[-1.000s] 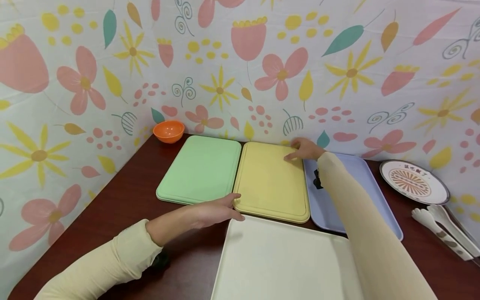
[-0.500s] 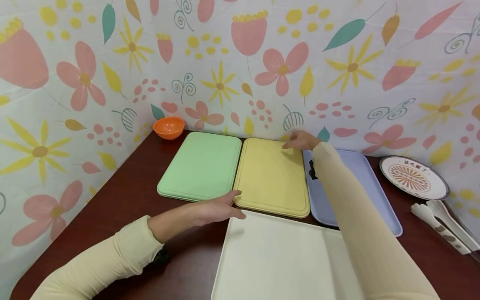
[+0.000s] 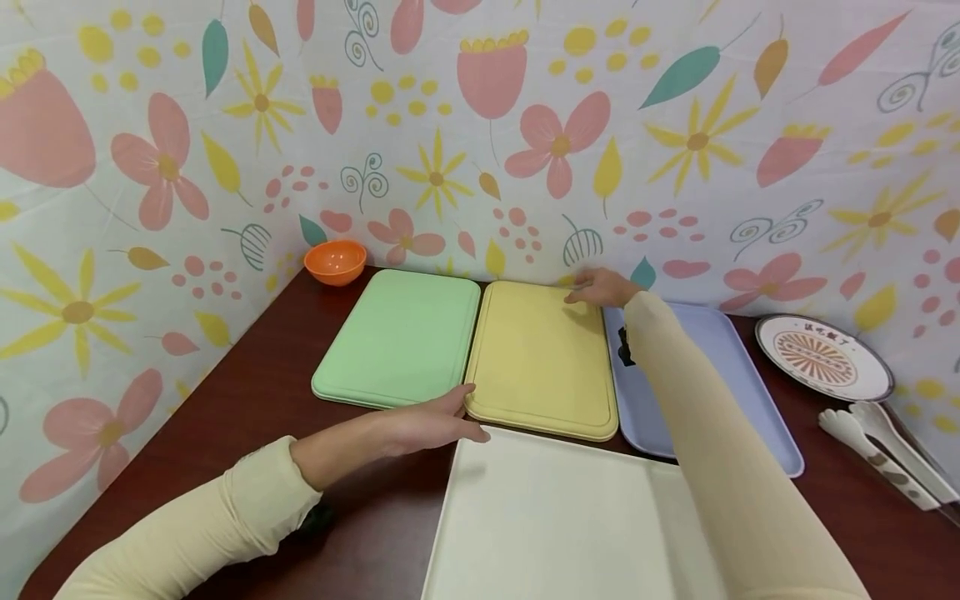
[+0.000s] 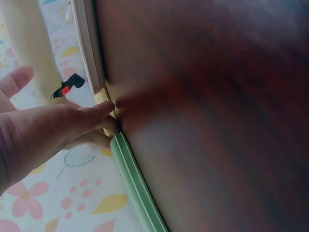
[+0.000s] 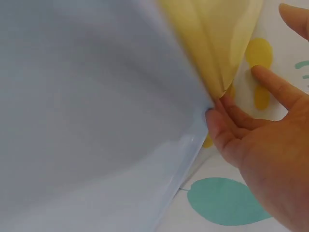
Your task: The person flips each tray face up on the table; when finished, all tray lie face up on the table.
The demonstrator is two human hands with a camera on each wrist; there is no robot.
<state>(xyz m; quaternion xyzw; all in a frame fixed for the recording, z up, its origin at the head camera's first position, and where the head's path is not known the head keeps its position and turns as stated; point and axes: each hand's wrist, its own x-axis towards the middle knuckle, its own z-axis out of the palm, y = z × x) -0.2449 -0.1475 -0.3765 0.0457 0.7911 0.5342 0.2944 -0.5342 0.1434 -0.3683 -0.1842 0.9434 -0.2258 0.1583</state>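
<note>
A yellow rectangular board [image 3: 543, 358] with a rounded, grooved border lies between a green board [image 3: 401, 337] and a blue tray [image 3: 738, 392]. My left hand [image 3: 420, 425] touches its near left corner, fingers extended; in the left wrist view, the fingertips meet its edge in the gap beside the green board's rim [image 4: 135, 188]. My right hand [image 3: 606, 287] reaches to its far right corner. In the right wrist view, fingertips of that hand [image 5: 275, 130] touch where the yellow corner [image 5: 217, 63] and the blue tray's corner meet. A white tray [image 3: 555, 517] lies nearest to me.
An orange bowl [image 3: 335, 262] stands in the back left corner. On the right are a patterned plate [image 3: 825, 358] and white tongs [image 3: 885, 454]. A floral cloth [image 3: 480, 142] hangs behind and to the left. The table [image 3: 262, 367] is dark reddish wood.
My right hand has shifted slightly back and left along the yellow board's far edge, its fingers nearer the corner. The left hand stays in place; the view tilts slightly.
</note>
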